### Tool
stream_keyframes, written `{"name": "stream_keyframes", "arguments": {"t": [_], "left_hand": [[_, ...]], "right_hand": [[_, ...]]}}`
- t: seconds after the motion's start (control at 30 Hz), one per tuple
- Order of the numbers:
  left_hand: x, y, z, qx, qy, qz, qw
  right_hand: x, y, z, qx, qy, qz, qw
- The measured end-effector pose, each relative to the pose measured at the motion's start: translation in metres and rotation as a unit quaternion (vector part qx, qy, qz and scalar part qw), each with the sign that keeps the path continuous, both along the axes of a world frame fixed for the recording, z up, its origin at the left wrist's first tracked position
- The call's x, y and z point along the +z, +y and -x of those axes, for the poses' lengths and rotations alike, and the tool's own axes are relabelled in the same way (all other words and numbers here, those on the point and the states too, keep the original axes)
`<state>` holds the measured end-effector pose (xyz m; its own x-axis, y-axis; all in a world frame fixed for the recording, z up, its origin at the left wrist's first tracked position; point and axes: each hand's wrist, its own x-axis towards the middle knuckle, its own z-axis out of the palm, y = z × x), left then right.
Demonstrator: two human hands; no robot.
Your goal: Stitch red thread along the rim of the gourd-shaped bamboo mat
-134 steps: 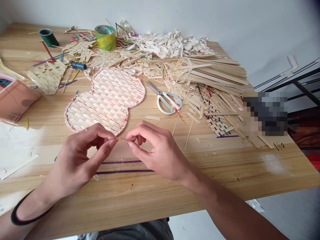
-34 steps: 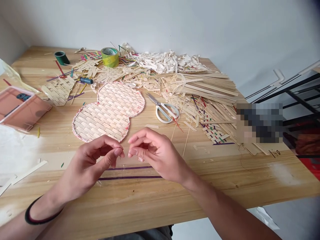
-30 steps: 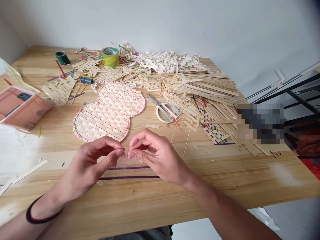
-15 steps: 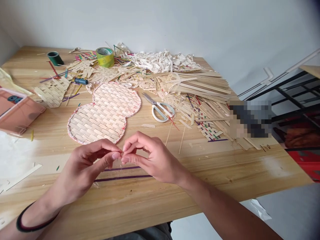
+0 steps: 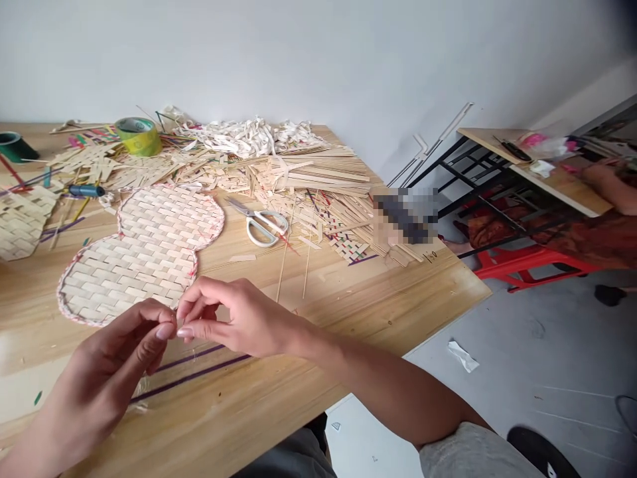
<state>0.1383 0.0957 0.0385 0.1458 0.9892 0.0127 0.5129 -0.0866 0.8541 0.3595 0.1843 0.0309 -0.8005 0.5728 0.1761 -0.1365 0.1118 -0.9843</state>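
Note:
My left hand [image 5: 117, 372] and my right hand [image 5: 239, 315] meet fingertip to fingertip over the table, each closed in a pinch. Whatever lies between the fingertips is too small to make out; it looks like something thin. Just behind them lies a woven figure-eight panel [image 5: 144, 255] of pale strips, its rim bound in pink and white. Below the hands, two purple strips [image 5: 199, 376] rest on the wood, with some fine clear thread [image 5: 142, 385] near the left wrist. White-handled scissors [image 5: 266, 227] lie open to the right of the panel.
A heap of pale strips [image 5: 318, 174] and white scraps [image 5: 249, 136] spreads along the back. Yellow tape [image 5: 138, 137], a green spool [image 5: 17, 147] and a blue spool [image 5: 85, 190] stand or lie at left. Beyond the table's right edge are a red stool [image 5: 537, 263] and another person's arm [image 5: 610, 188].
The view has swung to the right, so the table things sit further left and a second table with a person shows. My hands keep their fingertip pinch.

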Motion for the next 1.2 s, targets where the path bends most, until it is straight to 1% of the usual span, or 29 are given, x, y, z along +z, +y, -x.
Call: {"name": "stream_keyframes", "arguments": {"t": [0.1, 0.17, 0.3, 0.43, 0.5, 0.63, 0.83, 1.07, 1.2], "left_hand": [[-0.007, 0.000, 0.009, 0.002, 0.014, 0.002, 1.000], [-0.008, 0.001, 0.010, 0.004, 0.016, 0.000, 1.000], [-0.005, 0.000, 0.005, 0.013, 0.027, -0.006, 1.000], [0.001, 0.002, -0.001, 0.024, 0.050, -0.030, 0.998], [0.004, 0.003, -0.005, 0.027, 0.046, -0.041, 0.998], [0.007, 0.004, -0.007, 0.025, 0.037, -0.052, 0.998], [0.004, 0.002, -0.003, 0.001, 0.055, -0.035, 0.998], [0.015, 0.006, -0.016, 0.020, 0.025, -0.063, 0.998], [0.012, 0.005, -0.013, 0.025, 0.036, -0.056, 0.997]], "right_hand": [[-0.002, 0.001, 0.001, -0.018, -0.015, -0.037, 0.999], [-0.004, 0.002, 0.002, -0.027, -0.028, -0.066, 0.997], [-0.005, 0.004, 0.002, -0.031, -0.053, -0.104, 0.993], [-0.003, 0.004, 0.001, -0.029, -0.066, -0.126, 0.989], [-0.001, 0.004, 0.001, -0.027, -0.063, -0.133, 0.989], [0.002, 0.004, 0.000, -0.019, -0.066, -0.141, 0.988], [0.004, 0.005, -0.001, -0.006, -0.051, -0.141, 0.989], [0.008, 0.003, -0.002, -0.003, -0.069, -0.118, 0.991], [0.010, 0.003, -0.002, 0.000, -0.080, -0.111, 0.991]]}}
